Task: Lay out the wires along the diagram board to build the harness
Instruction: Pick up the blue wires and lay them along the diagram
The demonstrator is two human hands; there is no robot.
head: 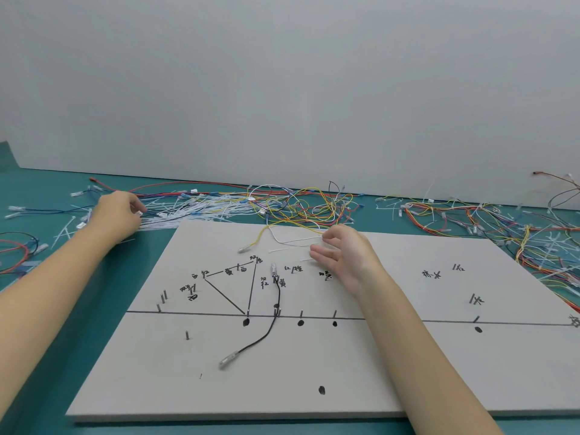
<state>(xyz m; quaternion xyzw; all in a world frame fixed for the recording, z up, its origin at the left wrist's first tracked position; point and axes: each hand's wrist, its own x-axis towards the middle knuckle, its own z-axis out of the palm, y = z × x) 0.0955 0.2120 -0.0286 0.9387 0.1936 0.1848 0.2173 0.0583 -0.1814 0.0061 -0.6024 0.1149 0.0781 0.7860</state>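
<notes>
- Right hand (340, 255) grip: thumb and forefinger pinch thin white wire (290, 241) at 12 o'clock on the board, other fingers loosely spread.
- Left hand (117, 215) grip: fingers curled in white-sleeved wire bundle (194, 211) on teal worktop (47, 340), 10 o'clock; exact hold unclear.
- Yellow wire (265, 230) loops beside the white one.
- Black wire with clear end connectors (270, 328) lies between pegs on grey diagram board (314, 365), centre.

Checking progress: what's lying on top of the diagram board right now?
On the diagram board: a black wire, plus yellow wire and white wire ends; the right hand hides where those continue.
</notes>
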